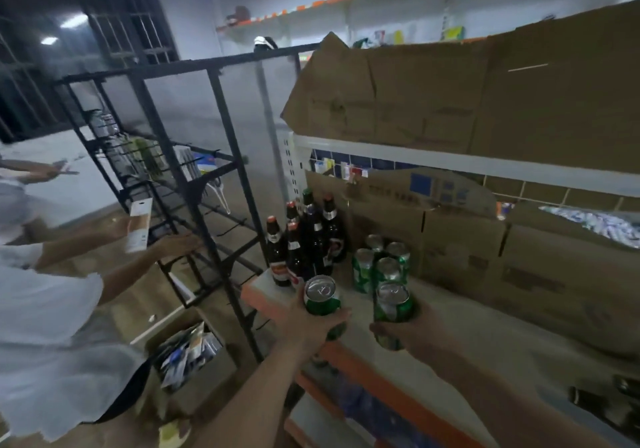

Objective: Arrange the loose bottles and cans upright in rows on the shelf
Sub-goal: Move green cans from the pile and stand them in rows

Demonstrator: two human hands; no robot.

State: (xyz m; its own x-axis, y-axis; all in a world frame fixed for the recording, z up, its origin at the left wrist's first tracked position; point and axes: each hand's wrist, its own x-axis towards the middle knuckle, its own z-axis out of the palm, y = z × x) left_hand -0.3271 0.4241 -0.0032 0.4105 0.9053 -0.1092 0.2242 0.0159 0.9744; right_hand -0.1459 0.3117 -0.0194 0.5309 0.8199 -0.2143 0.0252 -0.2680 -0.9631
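A dim stockroom, with a pale shelf [467, 326] backed by cardboard boxes [485, 250]. At its far left corner brown bottles [311, 239] stand upright, and a cluster of cans [381, 264] stands just to their right. Over the near edge, the left hand [304, 323] has its fingers wrapped round a green can [322, 297]. The right hand [401, 335] grips a second green can [393, 304]; both are upright and near each other. A black wire rack [214, 170] stands left.

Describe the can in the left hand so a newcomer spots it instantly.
Find the shelf with the orange front edge; brown bottles stand at its left end beside green cans. In front of the bottles, the left hand grips a silver-topped green can. It is the left of two held cans; the right hand grips the other can.
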